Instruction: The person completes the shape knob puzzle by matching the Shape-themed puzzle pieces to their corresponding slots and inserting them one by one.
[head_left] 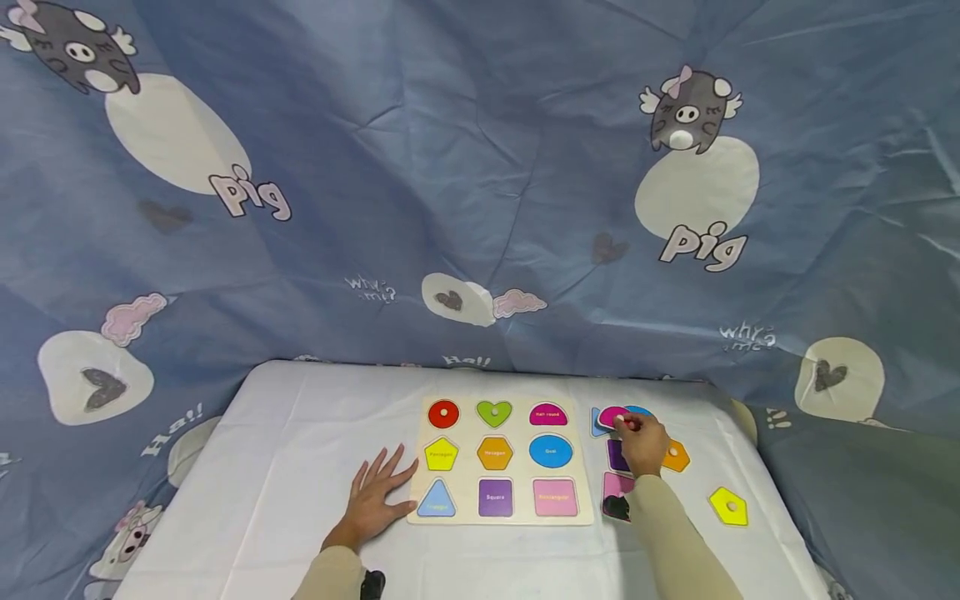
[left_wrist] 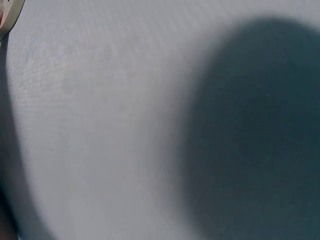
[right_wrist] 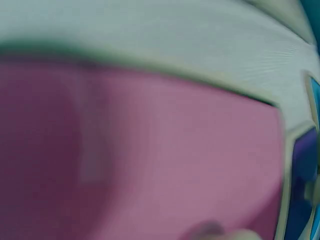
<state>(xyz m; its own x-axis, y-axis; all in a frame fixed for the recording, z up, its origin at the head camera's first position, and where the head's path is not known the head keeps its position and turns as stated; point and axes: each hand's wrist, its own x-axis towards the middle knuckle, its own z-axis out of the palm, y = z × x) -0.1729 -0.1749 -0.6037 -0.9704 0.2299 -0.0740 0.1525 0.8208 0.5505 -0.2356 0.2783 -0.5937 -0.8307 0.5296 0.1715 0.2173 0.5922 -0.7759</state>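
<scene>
A pale shape puzzle board [head_left: 467,506] lies on the white table. Its red circle [head_left: 443,414] and green heart [head_left: 494,414] have knobs; the other shapes show printed labels. My left hand [head_left: 372,497] lies with spread fingers at the board's left edge. Right of the board, my right hand [head_left: 643,443] pinches a magenta half-round piece [head_left: 611,415]. That piece overlaps a blue triangle piece [head_left: 597,423] and a blue oval piece [head_left: 639,410]. Below are a purple square piece [head_left: 617,456] and a pink rectangle piece [right_wrist: 210,150], both partly covered in the head view.
An orange hexagon piece [head_left: 677,457] lies right of my right hand, partly hidden by it. Farther right is a yellow pentagon piece [head_left: 728,507]. Blue pig-print fabric [head_left: 480,183] rises behind the table. In the left wrist view, white cloth [left_wrist: 100,125] appears beside a dark blur.
</scene>
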